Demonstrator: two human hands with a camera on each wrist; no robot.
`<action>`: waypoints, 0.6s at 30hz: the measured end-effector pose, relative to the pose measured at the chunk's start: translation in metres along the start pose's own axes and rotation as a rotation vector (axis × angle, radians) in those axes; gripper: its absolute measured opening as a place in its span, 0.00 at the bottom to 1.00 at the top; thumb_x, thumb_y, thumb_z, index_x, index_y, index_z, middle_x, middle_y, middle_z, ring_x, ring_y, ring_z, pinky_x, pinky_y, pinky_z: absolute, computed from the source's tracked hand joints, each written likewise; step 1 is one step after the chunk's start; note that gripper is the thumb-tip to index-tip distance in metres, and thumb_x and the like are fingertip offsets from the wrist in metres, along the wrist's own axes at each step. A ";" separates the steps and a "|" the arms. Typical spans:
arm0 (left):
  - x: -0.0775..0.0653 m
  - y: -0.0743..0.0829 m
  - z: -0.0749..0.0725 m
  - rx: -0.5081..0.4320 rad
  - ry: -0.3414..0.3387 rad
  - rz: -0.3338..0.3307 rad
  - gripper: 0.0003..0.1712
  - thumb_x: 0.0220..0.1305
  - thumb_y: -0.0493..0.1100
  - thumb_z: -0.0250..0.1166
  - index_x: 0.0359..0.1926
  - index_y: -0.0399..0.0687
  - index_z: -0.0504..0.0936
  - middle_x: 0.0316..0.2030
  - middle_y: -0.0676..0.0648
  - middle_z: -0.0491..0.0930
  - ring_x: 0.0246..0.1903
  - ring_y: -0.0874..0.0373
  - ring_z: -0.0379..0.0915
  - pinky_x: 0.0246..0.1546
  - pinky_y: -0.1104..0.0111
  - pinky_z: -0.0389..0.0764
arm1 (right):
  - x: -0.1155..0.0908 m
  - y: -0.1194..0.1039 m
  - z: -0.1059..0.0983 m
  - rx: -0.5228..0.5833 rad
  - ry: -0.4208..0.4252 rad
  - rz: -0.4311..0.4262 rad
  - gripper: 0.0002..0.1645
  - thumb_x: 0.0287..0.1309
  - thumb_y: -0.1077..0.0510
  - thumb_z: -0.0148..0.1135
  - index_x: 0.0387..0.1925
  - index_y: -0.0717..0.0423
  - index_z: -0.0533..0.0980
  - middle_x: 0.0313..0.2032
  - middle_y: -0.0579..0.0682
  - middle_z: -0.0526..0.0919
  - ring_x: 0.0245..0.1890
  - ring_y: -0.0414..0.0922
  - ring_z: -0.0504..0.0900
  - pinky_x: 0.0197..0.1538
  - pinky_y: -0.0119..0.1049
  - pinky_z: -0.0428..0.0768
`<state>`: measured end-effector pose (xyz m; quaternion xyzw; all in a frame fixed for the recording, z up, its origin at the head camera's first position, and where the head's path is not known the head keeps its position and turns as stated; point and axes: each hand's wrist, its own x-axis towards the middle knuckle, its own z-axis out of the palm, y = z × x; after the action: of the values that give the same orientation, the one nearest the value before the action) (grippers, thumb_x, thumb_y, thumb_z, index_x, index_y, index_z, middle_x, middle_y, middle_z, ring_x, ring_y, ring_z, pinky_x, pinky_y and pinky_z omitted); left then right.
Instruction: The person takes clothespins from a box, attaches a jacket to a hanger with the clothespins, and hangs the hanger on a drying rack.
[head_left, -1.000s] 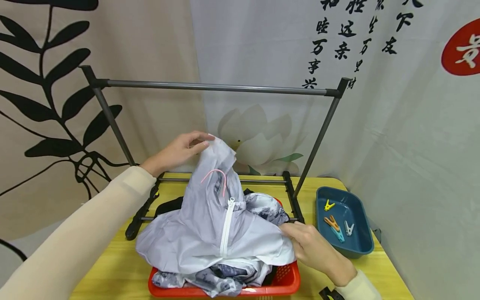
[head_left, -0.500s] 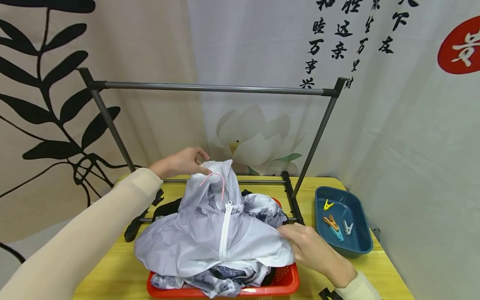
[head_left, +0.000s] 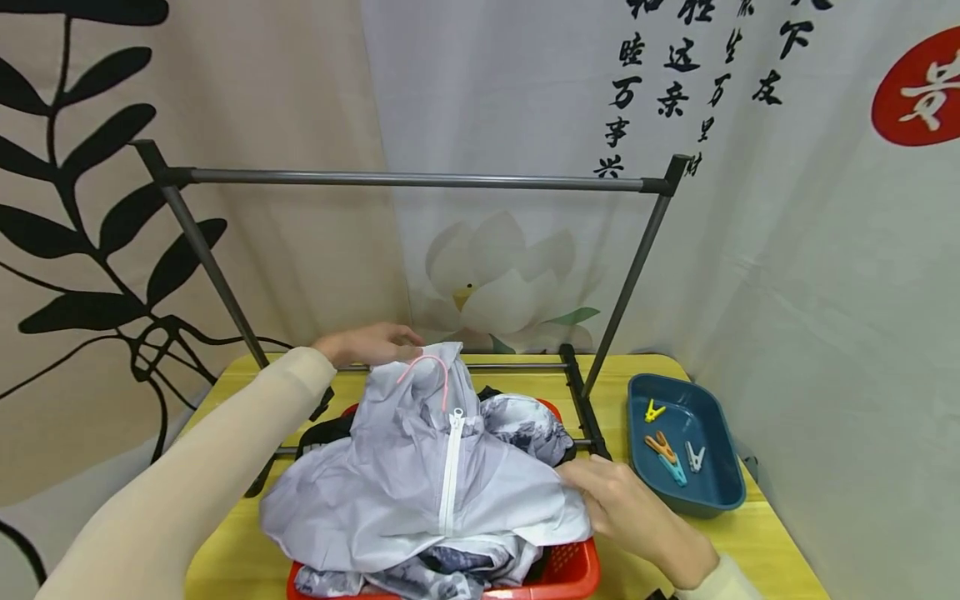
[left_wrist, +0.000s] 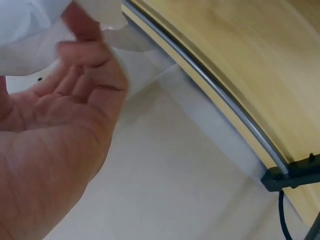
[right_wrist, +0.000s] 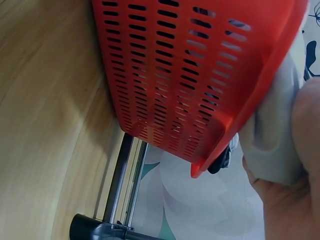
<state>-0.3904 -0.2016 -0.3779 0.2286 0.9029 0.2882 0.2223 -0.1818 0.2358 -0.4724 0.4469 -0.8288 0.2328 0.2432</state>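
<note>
A pale lilac-grey hooded jacket (head_left: 390,492) with a white zipper lies spread over the red basket (head_left: 581,567). From its neck opening rises the hook of a pink hanger (head_left: 444,379); the hanger's body is hidden inside. My left hand (head_left: 367,343) is at the hood's left edge, fingers bent and the fabric between thumb and fingers. In the left wrist view the fingertips are blurred against the cloth. My right hand (head_left: 618,504) grips the jacket's right side, thumb and fingers round the pale fabric (right_wrist: 275,135) beside the basket's rim.
A grey clothes rack (head_left: 420,179) stands behind the basket on the yellow wooden table (head_left: 225,517). Several clothes pegs lie in a dark blue tray (head_left: 723,417) at right. Grey-and-white patterned clothes (head_left: 525,425) fill the basket under the jacket. A printed curtain hangs behind.
My left hand has come down and slightly forward over the table, and the hood has sunk with it from its raised position. My right hand keeps its grip in almost the same place.
</note>
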 end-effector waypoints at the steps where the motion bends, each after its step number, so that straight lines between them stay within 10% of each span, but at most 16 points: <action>1: 0.001 0.000 0.000 0.009 -0.011 -0.002 0.38 0.91 0.57 0.57 0.86 0.37 0.72 0.85 0.30 0.70 0.84 0.29 0.67 0.86 0.35 0.70 | 0.001 0.000 0.001 0.002 0.002 -0.005 0.31 0.54 0.83 0.69 0.51 0.50 0.88 0.44 0.43 0.95 0.40 0.40 0.91 0.51 0.31 0.88; 11: 0.024 -0.019 0.007 -0.039 -0.081 0.082 0.36 0.91 0.51 0.59 0.88 0.38 0.69 0.85 0.30 0.70 0.84 0.33 0.66 0.88 0.39 0.66 | 0.002 -0.002 0.002 0.035 -0.031 0.029 0.32 0.55 0.84 0.69 0.51 0.50 0.88 0.44 0.42 0.95 0.39 0.38 0.88 0.49 0.25 0.86; 15: 0.030 -0.019 0.004 -0.006 0.088 0.160 0.20 0.88 0.44 0.65 0.69 0.37 0.87 0.59 0.39 0.90 0.60 0.46 0.83 0.66 0.57 0.81 | 0.004 -0.002 0.001 0.029 -0.046 0.045 0.31 0.55 0.84 0.70 0.51 0.50 0.88 0.45 0.43 0.95 0.40 0.39 0.89 0.50 0.27 0.89; 18: 0.033 -0.017 0.000 0.029 0.254 0.209 0.11 0.85 0.39 0.68 0.43 0.37 0.90 0.31 0.51 0.82 0.37 0.56 0.76 0.43 0.66 0.74 | 0.004 -0.002 0.001 0.029 -0.055 0.052 0.31 0.55 0.84 0.70 0.51 0.51 0.88 0.44 0.43 0.95 0.40 0.39 0.90 0.49 0.27 0.89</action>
<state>-0.4219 -0.1959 -0.3969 0.2860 0.8993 0.3230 0.0718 -0.1821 0.2312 -0.4704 0.4350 -0.8430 0.2387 0.2076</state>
